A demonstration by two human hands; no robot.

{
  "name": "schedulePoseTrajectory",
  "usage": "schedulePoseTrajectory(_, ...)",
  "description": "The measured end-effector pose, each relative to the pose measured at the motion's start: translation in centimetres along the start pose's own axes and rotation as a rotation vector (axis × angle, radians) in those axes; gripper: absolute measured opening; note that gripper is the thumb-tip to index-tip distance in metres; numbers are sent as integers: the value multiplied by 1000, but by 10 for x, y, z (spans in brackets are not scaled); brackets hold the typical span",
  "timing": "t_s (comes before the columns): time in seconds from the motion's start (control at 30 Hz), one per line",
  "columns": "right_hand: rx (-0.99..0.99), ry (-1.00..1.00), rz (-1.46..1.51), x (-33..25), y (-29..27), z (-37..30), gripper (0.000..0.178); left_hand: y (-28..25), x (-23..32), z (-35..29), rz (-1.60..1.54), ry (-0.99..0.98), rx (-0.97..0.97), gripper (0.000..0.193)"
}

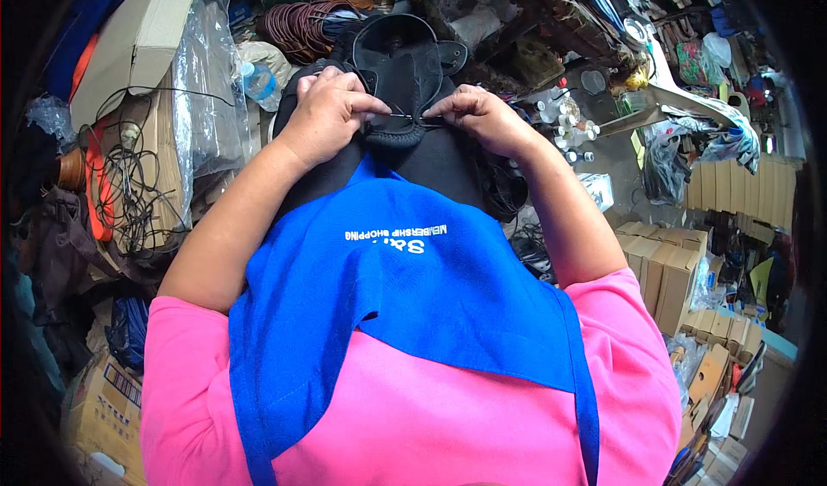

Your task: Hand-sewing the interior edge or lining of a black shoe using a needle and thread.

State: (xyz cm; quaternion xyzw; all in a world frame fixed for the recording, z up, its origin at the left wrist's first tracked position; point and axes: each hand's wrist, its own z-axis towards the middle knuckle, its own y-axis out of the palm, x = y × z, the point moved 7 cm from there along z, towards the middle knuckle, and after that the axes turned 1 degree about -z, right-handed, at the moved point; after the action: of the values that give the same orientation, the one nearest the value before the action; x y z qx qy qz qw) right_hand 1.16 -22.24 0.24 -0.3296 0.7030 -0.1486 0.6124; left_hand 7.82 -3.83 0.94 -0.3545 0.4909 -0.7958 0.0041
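Note:
A black shoe (398, 85) rests on my lap over dark trousers, its open top facing up. My left hand (332, 111) is at the shoe's left edge, its finger and thumb closed in a pinch. From there a thin, shiny needle-like piece (400, 115) crosses the near part of the shoe. At the right edge my right hand (484, 117) pinches what looks like a dark thread; it is too fine to follow clearly. A blue apron (413, 288) covers my front below the shoe.
Coiled reddish-brown cord (297, 31) lies beyond the shoe. On the left stand a clear water bottle (260, 85), tangled black wire (129, 189) and large cardboard. Small bottles (575, 128) and a metal stand (659, 98) are at right, with stacked cardboard boxes (668, 266) nearer.

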Motion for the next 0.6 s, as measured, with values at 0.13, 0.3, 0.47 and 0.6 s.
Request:
schedulePoseTrajectory(0.13,-62,-5,5,-2,0,4,25,0,0,1,-2,10,7,26)
schedulePoseTrajectory(0.3,-55,11,51,-1,0,6,26,0,-2,2,-18,5,-10,26)
schedulePoseTrajectory(0.47,-80,13,78,1,2,6,25,1,-1,2,-13,7,-13,25)
schedulePoseTrajectory(0.6,-80,36,103,3,3,4,26,1,0,1,-5,22,-6,25)
